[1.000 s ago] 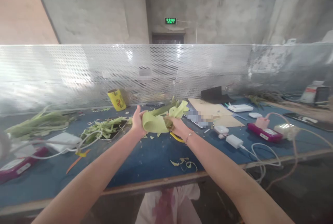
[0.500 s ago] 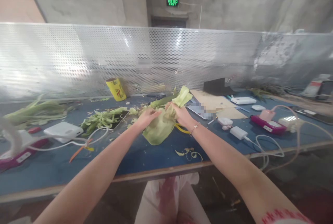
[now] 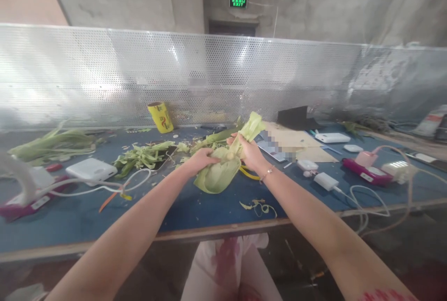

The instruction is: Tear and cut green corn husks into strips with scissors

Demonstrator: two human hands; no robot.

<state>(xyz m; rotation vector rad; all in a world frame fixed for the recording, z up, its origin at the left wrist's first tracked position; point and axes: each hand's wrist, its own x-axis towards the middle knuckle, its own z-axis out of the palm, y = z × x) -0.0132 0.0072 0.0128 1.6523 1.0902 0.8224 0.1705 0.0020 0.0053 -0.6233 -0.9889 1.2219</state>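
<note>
A broad, pale green corn husk (image 3: 217, 179) is held over the blue table, its wide lower part bulging toward me. My left hand (image 3: 199, 161) grips the husk's left side, thumb on top and the other fingers mostly hidden. Around the narrow, gathered part my right hand (image 3: 248, 151) is closed, and a flared end sticks up past its fingers. Behind the hands lie more green husk pieces (image 3: 214, 140). A yellow cord or band (image 3: 248, 174) shows just under my right wrist.
Shredded husks (image 3: 143, 157) and long leaves (image 3: 49, 145) lie to the left, near a white box-shaped device (image 3: 91, 170) with cables. A yellow can-like roll (image 3: 160, 117) stands by the perforated metal screen (image 3: 122, 72). To the right are a phone (image 3: 272, 148), brown paper (image 3: 296, 142), chargers and a purple power strip (image 3: 366, 172).
Both hands still hold the husk. The right fingers have shifted up a little along its gathered neck, and the wide part has turned slightly. The whole view has moved a little.
</note>
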